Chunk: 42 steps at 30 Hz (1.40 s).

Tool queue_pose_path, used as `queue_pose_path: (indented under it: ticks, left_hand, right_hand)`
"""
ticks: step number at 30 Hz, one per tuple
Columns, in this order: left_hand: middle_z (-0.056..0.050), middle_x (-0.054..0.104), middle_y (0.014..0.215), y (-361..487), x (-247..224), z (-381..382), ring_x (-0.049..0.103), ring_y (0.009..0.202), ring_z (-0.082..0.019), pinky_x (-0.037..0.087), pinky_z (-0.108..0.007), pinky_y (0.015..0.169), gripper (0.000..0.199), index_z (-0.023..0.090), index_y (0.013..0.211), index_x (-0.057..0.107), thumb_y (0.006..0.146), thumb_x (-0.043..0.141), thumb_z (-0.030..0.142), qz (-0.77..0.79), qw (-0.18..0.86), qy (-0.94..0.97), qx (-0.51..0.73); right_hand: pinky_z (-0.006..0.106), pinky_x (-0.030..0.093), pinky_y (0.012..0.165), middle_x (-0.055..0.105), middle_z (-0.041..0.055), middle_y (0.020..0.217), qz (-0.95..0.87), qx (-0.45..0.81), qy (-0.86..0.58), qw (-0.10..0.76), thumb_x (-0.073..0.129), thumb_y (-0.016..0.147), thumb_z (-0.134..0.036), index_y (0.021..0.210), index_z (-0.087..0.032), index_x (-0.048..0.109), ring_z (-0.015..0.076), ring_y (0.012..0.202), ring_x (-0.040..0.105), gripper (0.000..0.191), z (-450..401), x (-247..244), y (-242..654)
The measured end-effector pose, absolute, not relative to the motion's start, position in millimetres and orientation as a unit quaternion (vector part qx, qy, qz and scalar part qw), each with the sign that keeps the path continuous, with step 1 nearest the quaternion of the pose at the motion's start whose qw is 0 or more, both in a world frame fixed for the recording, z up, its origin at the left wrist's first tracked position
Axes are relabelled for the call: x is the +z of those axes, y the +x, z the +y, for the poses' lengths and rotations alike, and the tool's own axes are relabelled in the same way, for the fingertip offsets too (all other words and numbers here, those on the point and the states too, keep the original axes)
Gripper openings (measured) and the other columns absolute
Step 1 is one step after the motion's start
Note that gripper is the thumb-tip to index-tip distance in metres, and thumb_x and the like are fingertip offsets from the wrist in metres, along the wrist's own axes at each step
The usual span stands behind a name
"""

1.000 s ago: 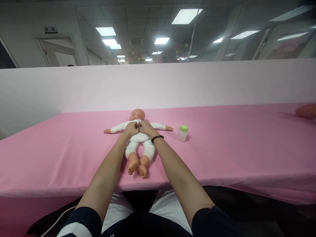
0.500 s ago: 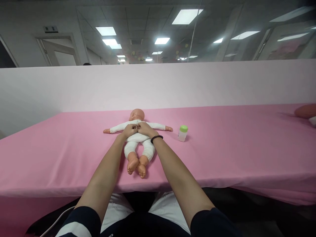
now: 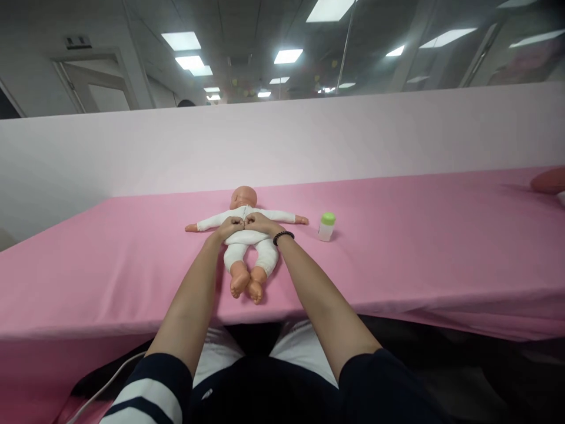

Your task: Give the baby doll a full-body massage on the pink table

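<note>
A baby doll (image 3: 267, 253) with a white cloth body lies on the pink-covered table, head away from me, arms spread and feet toward me. On its torso, my left hand (image 3: 231, 227) and my right hand (image 3: 260, 222) nearly meet at the middle seam. Both have curled, pinching fingers; what lies between the fingertips, probably the white cloth, is too small to make out. A dark beaded bracelet circles my right wrist. Just beyond the doll's right-side hand stands a small clear bottle (image 3: 325, 231) with a green lid.
The pink cloth (image 3: 419, 247) covers the table up to a low white wall (image 3: 282, 147) with glass above it. At the far right edge lies a skin-coloured object (image 3: 548, 181), partly cut off. A white cable (image 3: 110, 380) hangs below the table at the lower left.
The view has tilted down slightly, so the scene sits higher. Both hands have shifted slightly down the doll's torso, and more of the seam below the neck shows.
</note>
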<state>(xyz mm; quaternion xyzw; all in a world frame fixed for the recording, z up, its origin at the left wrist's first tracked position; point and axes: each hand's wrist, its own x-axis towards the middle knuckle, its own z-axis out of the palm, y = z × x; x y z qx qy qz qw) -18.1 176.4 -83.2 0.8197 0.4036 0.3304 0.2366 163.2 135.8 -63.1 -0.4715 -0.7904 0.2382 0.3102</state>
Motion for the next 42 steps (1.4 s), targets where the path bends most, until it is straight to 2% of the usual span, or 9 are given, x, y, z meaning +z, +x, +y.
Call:
queue_pose_path:
  ticks: [5, 10, 14, 21, 26, 31, 35, 39, 42]
  left_hand:
    - [-0.005, 0.071, 0.09, -28.3, -88.4, 162.6, 0.063, 0.097, -0.022, 0.05, -0.034, 0.092, 0.02, 0.014, 0.084, 0.069, 0.075, 0.062, 0.03, 0.361, 0.377, 0.768, 0.371]
    - [-0.006, 0.07, 0.099, -37.0, -87.5, 146.7, 0.061, 0.101, -0.024, 0.048, -0.033, 0.091, 0.035, 0.015, 0.097, 0.07, 0.07, 0.07, 0.037, 0.346, 0.419, 0.746, 0.384]
    - [-0.008, 0.069, 0.096, -33.1, -80.2, 141.5, 0.06, 0.094, -0.021, 0.048, -0.033, 0.089, 0.029, 0.011, 0.091, 0.07, 0.07, 0.069, 0.03, 0.356, 0.38, 0.765, 0.379]
    - [-0.008, 0.069, 0.089, -25.2, -72.3, 140.2, 0.06, 0.088, -0.023, 0.048, -0.032, 0.083, 0.014, 0.014, 0.081, 0.066, 0.071, 0.064, 0.025, 0.332, 0.326, 0.8, 0.379]
    - [-0.008, 0.067, 0.098, -23.9, -69.4, 132.8, 0.059, 0.096, -0.025, 0.049, -0.036, 0.088, 0.024, 0.017, 0.086, 0.062, 0.068, 0.068, 0.033, 0.312, 0.331, 0.811, 0.368]
    - [-0.007, 0.066, 0.091, -20.6, -64.7, 129.6, 0.059, 0.093, -0.025, 0.049, -0.039, 0.09, 0.021, 0.017, 0.082, 0.063, 0.067, 0.068, 0.031, 0.336, 0.325, 0.812, 0.348]
    - [-0.007, 0.067, 0.087, -17.5, -58.2, 126.8, 0.059, 0.088, -0.024, 0.049, -0.037, 0.085, 0.014, 0.018, 0.077, 0.064, 0.069, 0.067, 0.03, 0.332, 0.304, 0.821, 0.351]
    - [-0.006, 0.064, 0.081, -15.6, -49.6, 122.2, 0.056, 0.081, -0.021, 0.048, -0.035, 0.078, 0.018, 0.018, 0.074, 0.06, 0.071, 0.066, 0.034, 0.306, 0.251, 0.838, 0.375]
    - [-0.004, 0.061, 0.077, -14.1, -47.0, 119.9, 0.053, 0.076, -0.018, 0.045, -0.031, 0.072, 0.015, 0.019, 0.073, 0.057, 0.069, 0.066, 0.03, 0.278, 0.247, 0.859, 0.352]
  right_hand:
    - [0.026, 0.041, 0.08, 0.058, 0.0001, 0.085, -0.772, 0.255, -0.415, 0.408, 0.054, 0.08, -0.027, 0.08, -0.017, 0.056, 0.0135, 0.084, 0.051, 0.01, 126.7, -77.2, 171.1]
    - [0.026, 0.043, 0.084, 0.058, -0.0004, 0.091, -0.749, 0.268, -0.421, 0.436, 0.055, 0.075, -0.024, 0.088, -0.017, 0.056, 0.0147, 0.088, 0.053, 0.014, 112.9, -84.1, 177.2]
    - [0.028, 0.042, 0.091, 0.061, 0.0021, 0.092, -0.766, 0.18, -0.449, 0.423, 0.056, 0.073, -0.022, 0.077, -0.017, 0.057, 0.0171, 0.093, 0.055, 0.007, 108.7, -83.0, 171.3]
    - [0.029, 0.042, 0.086, 0.061, 0.0019, 0.091, -0.803, 0.135, -0.431, 0.39, 0.054, 0.076, -0.023, 0.078, -0.018, 0.058, 0.0179, 0.09, 0.055, 0.007, 107.0, -73.0, 172.1]
    - [0.031, 0.041, 0.083, 0.057, 0.0018, 0.091, -0.814, 0.124, -0.428, 0.371, 0.056, 0.077, -0.024, 0.083, -0.019, 0.057, 0.0198, 0.092, 0.053, 0.008, 103.1, -71.2, 175.2]
    - [0.031, 0.041, 0.084, 0.052, 0.0039, 0.092, -0.819, 0.076, -0.449, 0.349, 0.059, 0.081, -0.026, 0.079, -0.018, 0.057, 0.0194, 0.09, 0.051, 0.008, 105.4, -74.0, 170.8]
    - [0.033, 0.039, 0.085, 0.054, 0.005, 0.093, -0.814, 0.009, -0.476, 0.333, 0.061, 0.082, -0.025, 0.078, -0.018, 0.059, 0.021, 0.093, 0.051, 0.008, 102.3, -70.3, 167.2]
    - [0.033, 0.038, 0.085, 0.058, 0.0048, 0.096, -0.807, -0.024, -0.46, 0.369, 0.061, 0.08, -0.023, 0.084, -0.019, 0.058, 0.0222, 0.099, 0.052, 0.007, 94.3, -60.6, 166.6]
    - [0.029, 0.039, 0.078, 0.058, 0.0025, 0.087, -0.815, 0.021, -0.441, 0.374, 0.057, 0.077, -0.019, 0.081, -0.019, 0.053, 0.0184, 0.086, 0.052, 0.006, 87.9, -54.7, 166.0]
